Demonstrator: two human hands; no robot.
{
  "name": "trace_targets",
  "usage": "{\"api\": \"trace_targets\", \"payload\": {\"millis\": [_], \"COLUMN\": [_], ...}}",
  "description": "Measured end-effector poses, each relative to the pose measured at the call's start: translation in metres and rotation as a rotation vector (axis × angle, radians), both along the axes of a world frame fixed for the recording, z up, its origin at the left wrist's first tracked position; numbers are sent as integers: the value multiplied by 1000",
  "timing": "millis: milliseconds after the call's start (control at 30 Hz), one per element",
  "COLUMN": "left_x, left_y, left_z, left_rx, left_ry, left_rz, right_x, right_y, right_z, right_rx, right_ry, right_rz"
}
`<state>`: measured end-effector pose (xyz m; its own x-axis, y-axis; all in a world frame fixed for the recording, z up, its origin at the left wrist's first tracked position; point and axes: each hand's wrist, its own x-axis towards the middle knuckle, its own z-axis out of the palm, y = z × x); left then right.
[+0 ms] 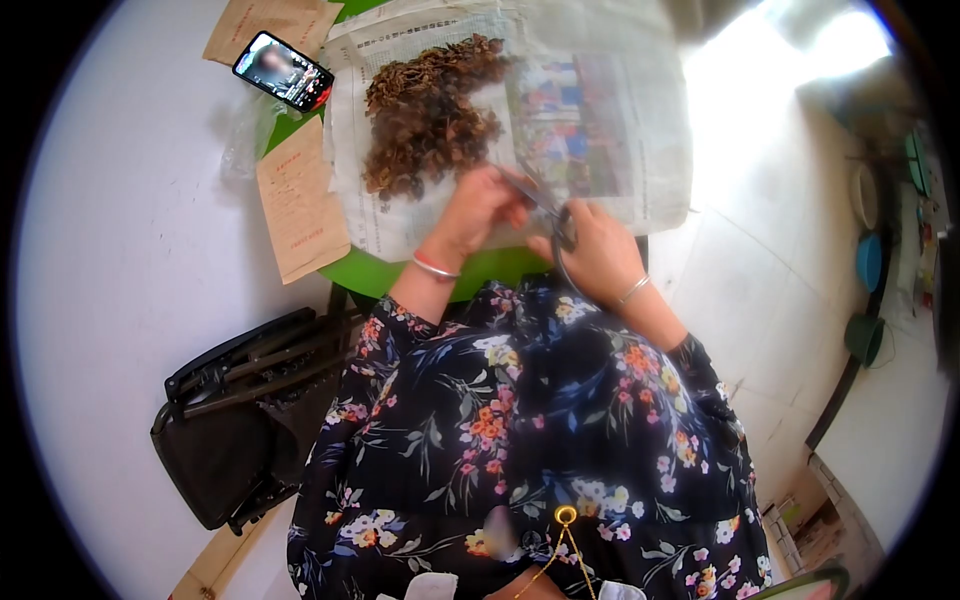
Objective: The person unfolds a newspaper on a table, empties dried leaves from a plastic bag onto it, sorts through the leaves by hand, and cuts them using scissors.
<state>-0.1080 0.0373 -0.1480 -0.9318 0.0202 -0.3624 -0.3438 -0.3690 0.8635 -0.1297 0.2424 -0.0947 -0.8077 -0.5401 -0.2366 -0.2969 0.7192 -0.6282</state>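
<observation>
My right hand (597, 250) is closed on the handles of dark scissors (562, 228) at the near edge of the newspaper. The blades point up and left toward my left hand (482, 208), whose fingers are pinched together beside the blade tips. What the left fingers hold is too small and blurred to name. Just beyond my left hand, a heap of brown dried pieces (430, 125) lies on the spread newspaper (655, 150), with flatter, longer pieces toward its far side.
The newspaper covers a green table (375, 272). Brown paper envelopes (303, 205), a lit phone (283, 70) and a clear plastic bag (243, 135) lie at the left. A folded black chair (225, 440) stands at lower left. Basins (868, 262) are along the right.
</observation>
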Motion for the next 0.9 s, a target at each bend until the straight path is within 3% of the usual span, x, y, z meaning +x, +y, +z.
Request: {"api": "trace_targets", "payload": {"millis": [233,533,633,833,900], "left_x": [1,-1,-4,-4,-4], "left_y": [0,5,7,5,8], "left_z": [3,4,4,7,5], "left_rx": [-23,-167,-65,-165,-79], "left_ry": [-10,180,162,28,-24], "left_rz": [-2,14,-1,-22,47], "right_x": [-3,-7,-8,-5,-6], "right_y": [4,-1,-2,4,5], "right_z": [4,4,5,-19,-19], "right_rx": [-5,-20,15,-31,-26], "right_ry": [3,10,-79,-10,-7], "right_rz": [23,-30,-41,-17,-22]}}
